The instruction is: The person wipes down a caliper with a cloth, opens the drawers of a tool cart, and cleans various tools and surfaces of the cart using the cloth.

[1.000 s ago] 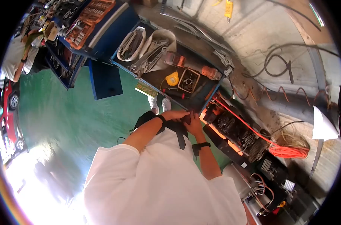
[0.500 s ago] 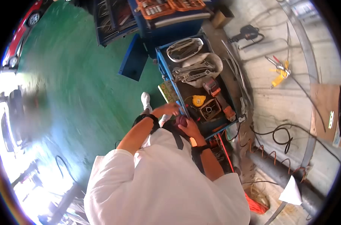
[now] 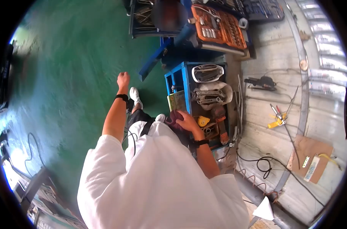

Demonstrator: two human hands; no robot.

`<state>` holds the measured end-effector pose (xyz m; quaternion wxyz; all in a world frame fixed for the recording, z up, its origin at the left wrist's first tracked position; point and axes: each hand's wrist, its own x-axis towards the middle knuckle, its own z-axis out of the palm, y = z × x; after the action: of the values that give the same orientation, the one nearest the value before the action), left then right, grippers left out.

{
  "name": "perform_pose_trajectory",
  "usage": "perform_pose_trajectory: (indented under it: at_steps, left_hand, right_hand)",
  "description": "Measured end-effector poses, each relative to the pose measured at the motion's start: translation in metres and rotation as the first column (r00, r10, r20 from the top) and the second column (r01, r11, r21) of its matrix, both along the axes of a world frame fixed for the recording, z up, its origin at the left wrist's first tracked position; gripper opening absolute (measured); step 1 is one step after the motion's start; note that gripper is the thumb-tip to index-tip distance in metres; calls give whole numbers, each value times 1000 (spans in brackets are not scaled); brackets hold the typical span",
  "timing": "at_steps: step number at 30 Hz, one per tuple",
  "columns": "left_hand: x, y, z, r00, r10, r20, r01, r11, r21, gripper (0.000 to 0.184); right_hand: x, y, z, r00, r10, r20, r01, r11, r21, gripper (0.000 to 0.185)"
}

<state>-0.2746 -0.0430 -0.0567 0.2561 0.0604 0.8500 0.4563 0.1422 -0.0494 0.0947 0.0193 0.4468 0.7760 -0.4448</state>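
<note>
Green floor (image 3: pixel 85 68) on the left, pale wall (image 3: pixel 253 103) on the right, blue cart (image 3: pixel 186 86) between them. From my end I have both bare hands in view. Right hand (image 3: pixel 188 123): gripping a dark maroon item (image 3: pixel 174 118), fingers wrapped over it, held in front of the body at the cart's near edge. Can't make out what the item is. Left hand (image 3: pixel 123 80): out over the floor on a stretched arm, well apart from the cart; fingers look bunched, but I can't tell if they are closed.

On the cart I get a white tub (image 3: pixel 194 74) of tools, then a second pale container (image 3: pixel 229 93) with wrenches (image 3: pixel 211 96). Nearer the right hand: yellow tape measure (image 3: pixel 203 121), a small square frame (image 3: pixel 210 132) just beside it, and an orange-and-black power tool (image 3: pixel 220 121) farther in. Green-yellow box (image 3: pixel 176 101) by the cart's near side. Beyond the cart I see an open orange tool case (image 3: pixel 219 38). On the wall, yellow-handled tool (image 3: pixel 274 124); below it, looped black cable (image 3: pixel 264 168) and cardboard (image 3: pixel 301 149).
</note>
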Motion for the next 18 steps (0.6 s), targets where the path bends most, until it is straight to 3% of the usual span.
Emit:
perform_pose_trajectory:
  at_steps: [1, 3, 4, 5, 6, 8, 12, 14, 18]
  left_hand:
    - [-8, -6, 3, 950, -240, -202, 217, 967, -132, 29]
    - [-13, 0, 16, 899, -400, -177, 390, 916, -93, 29]
    - [-9, 6, 25, 888, -448, -107, 427, 887, -176, 27]
    - [-10, 3, 15, 821, -545, -168, 529, 838, -133, 26]
    - [-8, 2, 15, 834, -533, -142, 518, 845, -133, 26]
    - [-4, 2, 22, 734, -662, -151, 668, 744, -15, 27]
    - [5, 5, 26, 752, -659, -26, 659, 752, 15, 30]
    - [-1, 13, 37, 719, -689, 90, 694, 707, -136, 32]
    - [-4, 27, 43, 640, -751, 158, 768, 621, -158, 29]
  right_hand:
    - [-9, -2, 5, 999, -1, 33, 2, 1000, -16, 60]
    - [-25, 2, 14, 995, -23, 92, 26, 999, -26, 61]
    - [-33, 12, 19, 989, -58, 139, 61, 998, -15, 61]
    - [-41, 12, 28, 982, -62, 179, 62, 998, 5, 62]
    - [-44, 13, 28, 979, -43, 201, 46, 999, -7, 62]
    - [-46, 9, 27, 979, -131, 158, 121, 990, 72, 61]
    - [-44, 3, 25, 962, -151, 227, 131, 986, 103, 61]
    - [-47, 1, 24, 955, -175, 240, 157, 983, 92, 61]
    - [-60, 12, 11, 957, -218, 193, 193, 971, 142, 56]
